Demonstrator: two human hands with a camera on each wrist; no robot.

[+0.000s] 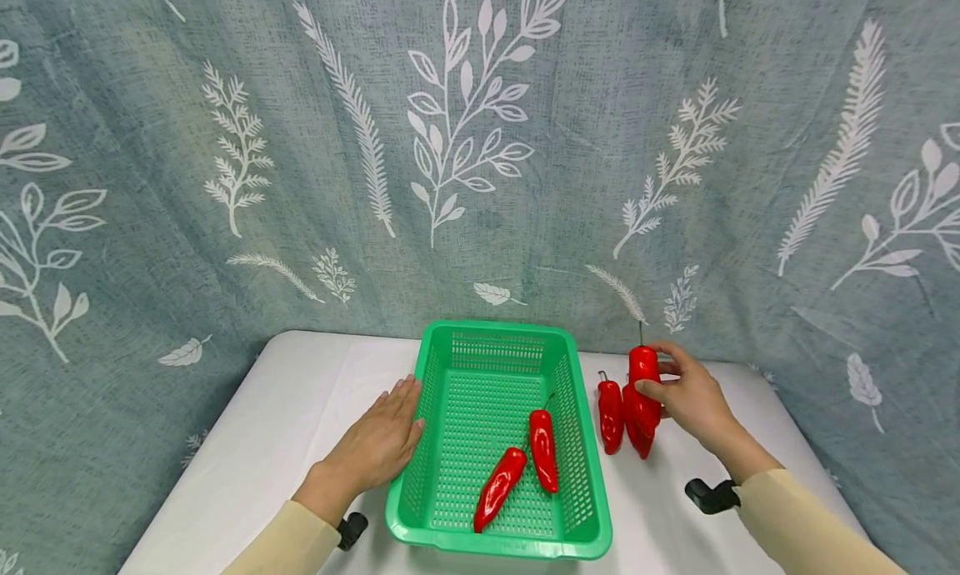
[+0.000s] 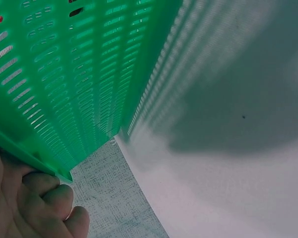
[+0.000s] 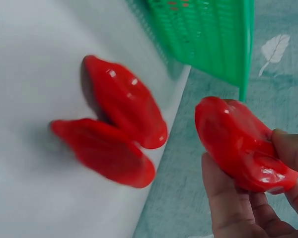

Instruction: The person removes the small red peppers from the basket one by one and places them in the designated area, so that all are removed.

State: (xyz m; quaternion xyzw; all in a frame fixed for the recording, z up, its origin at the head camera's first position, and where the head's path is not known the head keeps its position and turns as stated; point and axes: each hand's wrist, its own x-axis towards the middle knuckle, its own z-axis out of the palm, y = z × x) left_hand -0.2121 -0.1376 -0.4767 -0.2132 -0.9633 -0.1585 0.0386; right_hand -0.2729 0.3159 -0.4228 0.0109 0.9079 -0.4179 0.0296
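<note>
Exact type of place I cannot tell, poss. home or studio: it is a curtained corner, w/ grey-green leaf-print cloth [image 1: 570,225] hanging approx. from 9 via 12 to 3 o'clock around a plain white table [image 1: 300,400].

One red pepper [image 1: 637,440] partly hidden, sleeves [image 1: 288,542] cut off below

The upper frame is filled by grey-green draped cloth [image 1: 555,225] printed with white sprigs [image 1: 352,104] and leaves [image 1: 492,293]; at lower centre, a white surface [image 1: 300,400] is seen.
</note>
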